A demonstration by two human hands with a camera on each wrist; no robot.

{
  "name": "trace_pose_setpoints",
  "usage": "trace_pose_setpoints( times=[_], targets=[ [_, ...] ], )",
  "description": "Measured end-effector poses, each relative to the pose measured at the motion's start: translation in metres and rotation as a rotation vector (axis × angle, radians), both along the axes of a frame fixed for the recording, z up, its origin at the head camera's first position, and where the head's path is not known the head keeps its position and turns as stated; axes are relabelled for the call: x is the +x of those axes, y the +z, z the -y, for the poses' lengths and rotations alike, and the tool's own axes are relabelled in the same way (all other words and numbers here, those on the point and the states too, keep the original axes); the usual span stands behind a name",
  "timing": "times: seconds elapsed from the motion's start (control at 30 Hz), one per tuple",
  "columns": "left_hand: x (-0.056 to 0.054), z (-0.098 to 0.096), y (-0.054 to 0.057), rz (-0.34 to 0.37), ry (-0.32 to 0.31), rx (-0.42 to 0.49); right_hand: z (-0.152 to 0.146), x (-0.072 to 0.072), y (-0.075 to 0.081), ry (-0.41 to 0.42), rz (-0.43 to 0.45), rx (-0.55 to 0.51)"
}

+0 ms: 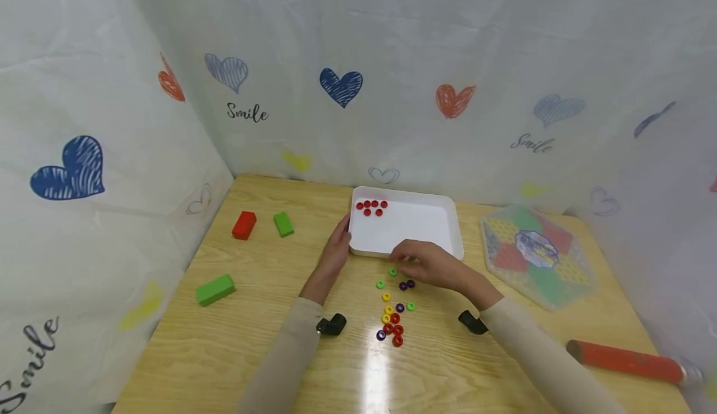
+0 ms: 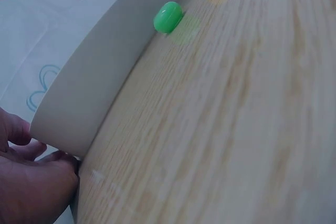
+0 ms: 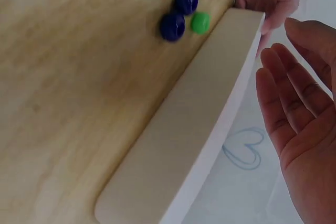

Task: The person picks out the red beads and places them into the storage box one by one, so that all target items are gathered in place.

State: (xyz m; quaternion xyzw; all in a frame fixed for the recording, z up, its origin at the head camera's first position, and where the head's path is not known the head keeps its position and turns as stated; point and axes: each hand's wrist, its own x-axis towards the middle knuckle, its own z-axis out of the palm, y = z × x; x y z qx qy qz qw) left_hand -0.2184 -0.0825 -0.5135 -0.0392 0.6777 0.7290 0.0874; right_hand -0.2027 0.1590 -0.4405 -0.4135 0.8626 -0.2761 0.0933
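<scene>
A shallow white tray (image 1: 403, 221) lies on the table with several red ring beads (image 1: 374, 204) in its far left part. My left hand (image 1: 335, 249) holds the tray at its near left side; the left wrist view shows fingers (image 2: 39, 153) at its corner. Above the tray's near edge hovers my right hand (image 1: 426, 263). Its fingers (image 3: 289, 90) are loosely bent, and nothing shows between them. Between my forearms lie loose beads: green (image 1: 380, 284), purple (image 1: 403, 286), yellow (image 1: 386, 297) and red (image 1: 398, 330).
Left on the table are a red block (image 1: 244, 225), a small green block (image 1: 283, 224) and a larger green block (image 1: 215, 290). To the right sit a clear-lidded hexagonal case (image 1: 538, 255) and a red tube (image 1: 627, 361). A printed white sheet (image 1: 392, 40) hangs behind.
</scene>
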Motion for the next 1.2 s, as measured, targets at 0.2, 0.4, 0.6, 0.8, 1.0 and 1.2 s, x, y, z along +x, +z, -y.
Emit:
trace_pose_setpoints(
  times=[0.2, 0.4, 0.6, 0.8, 1.0, 1.2],
  targets=[
    [0.000, 0.001, -0.001, 0.027, 0.003, 0.003, 0.000, 0.021, -0.008, 0.011, 0.041, 0.014],
    [-0.002, 0.001, -0.001, 0.043, 0.006, -0.006, -0.002, 0.037, -0.014, 0.059, 0.079, -0.021],
    [-0.003, 0.001, 0.000, 0.048, 0.014, 0.000, -0.005, 0.049, -0.022, 0.077, 0.101, -0.008],
    [-0.003, 0.001, 0.001, 0.044, 0.014, -0.002, -0.007, 0.059, -0.032, 0.102, 0.055, -0.012],
    [-0.002, 0.000, 0.003, 0.052, 0.018, -0.005, -0.008, 0.066, -0.039, 0.111, 0.011, 0.002],
    [-0.001, -0.002, 0.003, 0.054, 0.015, 0.000, -0.009, 0.070, -0.039, 0.117, -0.100, 0.058]
  ],
)
